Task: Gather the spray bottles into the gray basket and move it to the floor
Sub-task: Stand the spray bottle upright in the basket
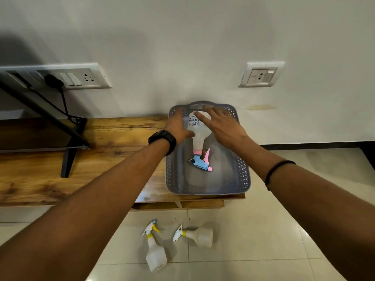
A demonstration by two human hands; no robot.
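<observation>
The gray basket (241,173) sits on the right end of a wooden table (105,159), against the wall. Inside it lies a white spray bottle with a blue and pink trigger head (197,138), nozzle pointing toward me. My left hand (178,126) is at the bottle's left side, thumb touching it, fingers spread over the basket's far left corner. My right hand (221,124) hovers over the bottle's right side with fingers apart. Two more white spray bottles lie on the floor tiles: one with a yellow trigger (155,252) and another (199,236) to its right.
A TV on a black stand (69,159) occupies the table's left half. Wall sockets with a plugged black cable (54,82) sit above it; another socket (260,75) is at the right. Light floor tiles (263,230) spread in front of the table.
</observation>
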